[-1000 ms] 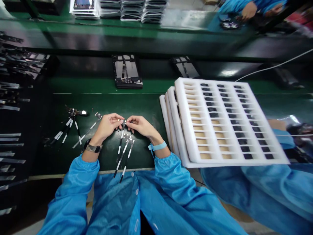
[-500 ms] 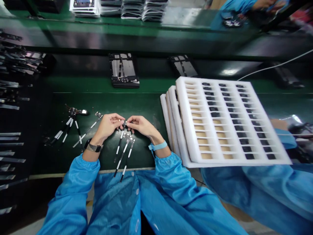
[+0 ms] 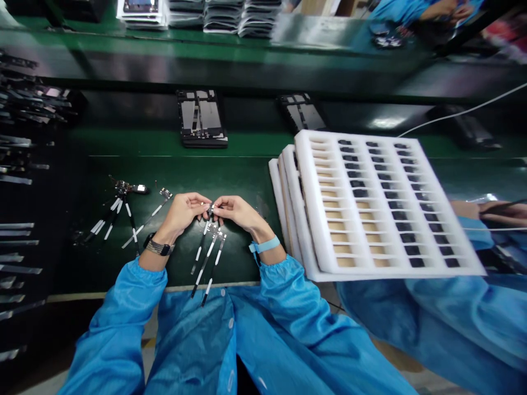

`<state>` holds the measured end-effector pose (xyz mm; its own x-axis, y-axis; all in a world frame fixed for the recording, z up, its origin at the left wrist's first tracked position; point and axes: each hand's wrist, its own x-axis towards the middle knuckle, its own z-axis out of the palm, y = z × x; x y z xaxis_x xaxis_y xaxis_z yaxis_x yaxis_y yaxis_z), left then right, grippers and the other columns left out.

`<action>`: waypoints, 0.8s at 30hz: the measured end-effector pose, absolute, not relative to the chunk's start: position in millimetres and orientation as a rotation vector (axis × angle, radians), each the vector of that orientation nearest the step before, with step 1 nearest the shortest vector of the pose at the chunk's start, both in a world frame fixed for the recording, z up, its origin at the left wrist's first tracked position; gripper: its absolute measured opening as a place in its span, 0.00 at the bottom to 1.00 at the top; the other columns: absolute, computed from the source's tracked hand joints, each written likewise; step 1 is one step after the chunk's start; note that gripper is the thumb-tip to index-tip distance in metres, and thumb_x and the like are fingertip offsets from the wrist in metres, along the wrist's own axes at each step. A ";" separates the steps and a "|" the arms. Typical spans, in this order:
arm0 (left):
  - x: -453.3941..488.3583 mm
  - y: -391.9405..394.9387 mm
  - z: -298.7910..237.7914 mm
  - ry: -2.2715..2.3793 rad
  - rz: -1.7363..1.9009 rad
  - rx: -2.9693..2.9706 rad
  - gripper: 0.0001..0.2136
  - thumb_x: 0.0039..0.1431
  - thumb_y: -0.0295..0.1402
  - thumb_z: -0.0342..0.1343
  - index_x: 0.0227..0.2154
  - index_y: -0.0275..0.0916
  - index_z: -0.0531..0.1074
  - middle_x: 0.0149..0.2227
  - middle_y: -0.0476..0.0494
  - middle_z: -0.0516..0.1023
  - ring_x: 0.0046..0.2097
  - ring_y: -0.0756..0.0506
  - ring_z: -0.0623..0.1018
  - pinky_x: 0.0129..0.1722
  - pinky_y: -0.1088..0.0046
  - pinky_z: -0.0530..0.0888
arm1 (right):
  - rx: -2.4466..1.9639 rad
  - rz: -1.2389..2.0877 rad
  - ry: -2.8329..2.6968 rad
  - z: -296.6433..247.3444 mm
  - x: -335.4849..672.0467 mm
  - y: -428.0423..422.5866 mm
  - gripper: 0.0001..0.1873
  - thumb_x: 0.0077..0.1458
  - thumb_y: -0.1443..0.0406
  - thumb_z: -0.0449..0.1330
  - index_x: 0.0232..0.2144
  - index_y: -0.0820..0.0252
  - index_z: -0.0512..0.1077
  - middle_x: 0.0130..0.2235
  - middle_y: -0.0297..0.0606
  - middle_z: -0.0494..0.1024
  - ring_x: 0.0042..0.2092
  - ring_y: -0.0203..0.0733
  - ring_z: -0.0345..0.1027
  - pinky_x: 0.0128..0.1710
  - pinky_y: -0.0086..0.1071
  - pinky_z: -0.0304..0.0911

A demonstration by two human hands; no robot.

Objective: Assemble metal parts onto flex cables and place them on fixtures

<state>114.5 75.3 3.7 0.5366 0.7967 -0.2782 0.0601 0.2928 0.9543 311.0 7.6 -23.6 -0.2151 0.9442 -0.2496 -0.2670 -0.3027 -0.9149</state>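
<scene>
My left hand [image 3: 186, 213] and my right hand [image 3: 237, 212] meet over the green bench. Their fingertips pinch the small board end of a flex cable [image 3: 211, 210] from both sides; its black-and-white tail hangs toward me. Just below the fingers, more flex cables [image 3: 214, 241] lie side by side, their tails reaching past the bench edge. Left of my left wrist, a single flex cable [image 3: 157, 209] lies slanted. Beyond it sits a cluster of flex cables [image 3: 122, 189] with a small dark part at its head. The fingers hide details of the held board.
White foam trays [image 3: 307, 219] with slotted dark parts stand stacked to the right. Tablet-like housings [image 3: 201, 118] lie on the green strip behind. Many flex cables [image 3: 18, 241] line the dark left side. A co-worker's hand [image 3: 467, 209] shows at right.
The tablet-like housings at the back have shifted left. My hands stay almost in place, still pinching the flex cable. More of the co-worker's hand shows at right.
</scene>
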 end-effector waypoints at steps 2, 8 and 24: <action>113.5 76.5 7.4 0.881 0.597 1.190 0.15 0.47 0.38 0.76 0.33 0.34 0.84 0.22 0.43 0.80 0.25 0.48 0.78 0.27 0.73 0.70 | -1.063 1.684 -0.925 -21.5 309.9 7.9 0.26 0.46 0.49 0.81 0.34 0.62 0.78 0.30 0.38 0.83 0.30 0.38 0.76 0.31 0.30 0.73; 103.5 80.7 21.9 0.853 0.620 1.222 0.15 0.50 0.39 0.76 0.35 0.34 0.84 0.24 0.42 0.81 0.25 0.48 0.77 0.27 0.73 0.70 | -0.894 1.770 -0.839 -13.9 309.0 6.9 0.25 0.47 0.51 0.81 0.36 0.61 0.77 0.32 0.38 0.83 0.30 0.39 0.77 0.27 0.29 0.72; 97.5 105.6 118.1 1.026 0.839 1.539 0.08 0.51 0.32 0.72 0.34 0.37 0.82 0.27 0.45 0.80 0.27 0.48 0.78 0.25 0.76 0.70 | -1.033 1.443 -0.623 -19.6 299.6 15.9 0.22 0.45 0.56 0.78 0.33 0.59 0.72 0.28 0.32 0.80 0.24 0.34 0.71 0.19 0.25 0.65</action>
